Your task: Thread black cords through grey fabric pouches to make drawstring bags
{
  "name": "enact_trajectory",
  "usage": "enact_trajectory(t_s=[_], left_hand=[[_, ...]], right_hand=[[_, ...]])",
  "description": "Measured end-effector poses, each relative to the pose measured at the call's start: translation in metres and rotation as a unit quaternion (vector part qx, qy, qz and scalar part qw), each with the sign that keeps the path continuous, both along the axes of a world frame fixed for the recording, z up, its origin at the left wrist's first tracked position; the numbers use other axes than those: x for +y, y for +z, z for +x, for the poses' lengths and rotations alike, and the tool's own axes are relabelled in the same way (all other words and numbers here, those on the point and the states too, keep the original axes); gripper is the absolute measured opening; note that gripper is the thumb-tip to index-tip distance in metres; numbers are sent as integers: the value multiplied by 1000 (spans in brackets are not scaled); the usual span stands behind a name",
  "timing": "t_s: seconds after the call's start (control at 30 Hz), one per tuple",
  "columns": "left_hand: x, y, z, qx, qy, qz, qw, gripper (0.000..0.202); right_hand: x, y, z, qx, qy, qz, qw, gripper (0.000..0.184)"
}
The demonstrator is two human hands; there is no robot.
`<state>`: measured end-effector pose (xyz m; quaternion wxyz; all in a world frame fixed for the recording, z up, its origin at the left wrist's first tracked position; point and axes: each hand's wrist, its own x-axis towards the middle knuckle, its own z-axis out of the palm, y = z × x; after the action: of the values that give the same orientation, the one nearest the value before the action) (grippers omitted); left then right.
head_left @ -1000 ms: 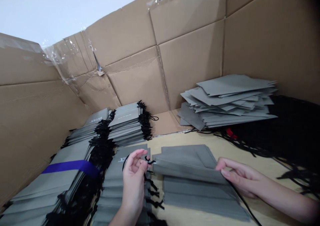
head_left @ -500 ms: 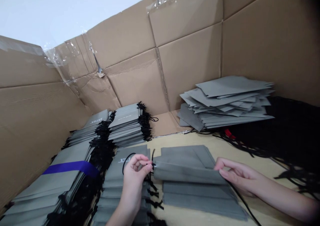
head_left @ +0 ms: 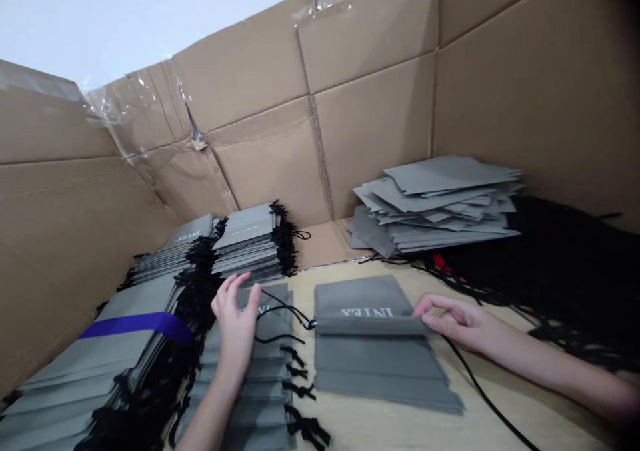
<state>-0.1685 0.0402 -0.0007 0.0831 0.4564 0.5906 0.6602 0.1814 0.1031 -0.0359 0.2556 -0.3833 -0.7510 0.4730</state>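
Observation:
A grey drawstring pouch (head_left: 370, 328) with white lettering lies on a few flat grey pouches (head_left: 380, 371), its top edge folded up in a ridge. My right hand (head_left: 453, 321) pinches the right end of that ridge between thumb and fingers. From there a black cord (head_left: 480, 388) trails toward the lower right. At the ridge's left end, a black cord loop (head_left: 285, 308) sticks out toward my left hand (head_left: 235, 324). My left hand hovers with fingers spread over a row of finished-looking grey pouches (head_left: 255, 391) with knotted cords; its thumb is close to the loop.
Stacks of corded pouches (head_left: 245, 241) stand at the back left, and a purple band (head_left: 135, 326) crosses the left pile. Loose grey pouches (head_left: 450, 204) are heaped at the back right beside black cords (head_left: 565, 258). Cardboard walls (head_left: 375, 104) surround the table (head_left: 350, 424).
My left hand has let go of the cord end, moved left and spread its fingers; a cord loop now shows there. The right hand still pinches the pouch, which lies lower and flatter.

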Motion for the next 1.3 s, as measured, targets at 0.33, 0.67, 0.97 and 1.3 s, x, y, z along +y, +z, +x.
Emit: enact_trajectory(t_s=[0.33,0.67,0.97,1.3], left_hand=[[-25,-11,63,460,-234,-90,852,13],[-26,-10,48,465,-269,-186,823,28],[-18,-4,26,469,-245,-242,813,31],[-15,-3,21,396,-305,-255,828,36]], right_hand=[[-24,20,-3,4,56,9,998,38],[-6,35,24,-148,42,224,962,34],[26,31,70,-143,-73,258,953,34],[26,28,63,-148,-49,189,970,37]])
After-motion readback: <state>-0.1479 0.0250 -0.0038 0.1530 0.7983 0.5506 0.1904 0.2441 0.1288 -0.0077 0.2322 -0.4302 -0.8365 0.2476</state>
